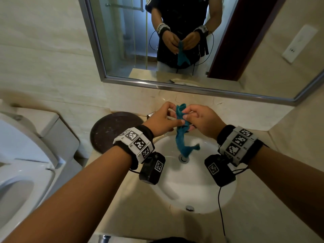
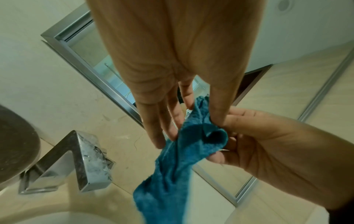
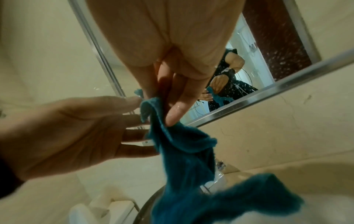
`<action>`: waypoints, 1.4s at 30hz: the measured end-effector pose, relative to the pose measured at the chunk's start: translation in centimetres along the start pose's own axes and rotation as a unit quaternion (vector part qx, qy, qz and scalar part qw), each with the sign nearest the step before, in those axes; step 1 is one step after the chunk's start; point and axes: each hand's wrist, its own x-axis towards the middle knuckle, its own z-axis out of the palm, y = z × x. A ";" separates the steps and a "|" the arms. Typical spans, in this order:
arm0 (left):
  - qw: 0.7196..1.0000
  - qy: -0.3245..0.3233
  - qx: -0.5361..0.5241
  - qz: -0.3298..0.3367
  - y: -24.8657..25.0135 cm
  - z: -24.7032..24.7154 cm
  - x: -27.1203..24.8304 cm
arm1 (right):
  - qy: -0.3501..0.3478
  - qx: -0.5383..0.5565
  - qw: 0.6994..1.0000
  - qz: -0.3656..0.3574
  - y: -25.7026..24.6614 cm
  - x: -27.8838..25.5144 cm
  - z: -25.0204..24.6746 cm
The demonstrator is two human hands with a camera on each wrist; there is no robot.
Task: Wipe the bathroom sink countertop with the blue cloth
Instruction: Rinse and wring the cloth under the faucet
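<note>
A person's left hand and right hand grip a blue cloth above the sink.
Both hands pinch the bunched cloth's upper end between thumb and fingers over the sink's far rim; the rest hangs between the wrists toward the sink's drain, off the beige surface surrounding the sink.

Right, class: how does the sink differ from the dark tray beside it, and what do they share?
The sink is white and glossy; the tray is dark brown and dull. The sink is set into the countertop; the tray rests on top, at its left end. The sink has a drain; the tray shows none. Both are rounded.
</note>
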 end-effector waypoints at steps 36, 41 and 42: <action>0.991 0.015 0.132 0.030 -1.6 -4.8 0.2 | 0.023 -0.097 0.995 0.023 1.9 1.4 -3.7; 0.974 0.106 0.172 0.105 -1.0 -5.5 0.7 | 0.058 -0.118 0.991 0.013 2.4 1.0 -4.0; 0.974 0.107 0.168 0.112 -0.9 -5.5 0.8 | 0.066 -0.125 0.990 0.007 2.5 1.1 -4.0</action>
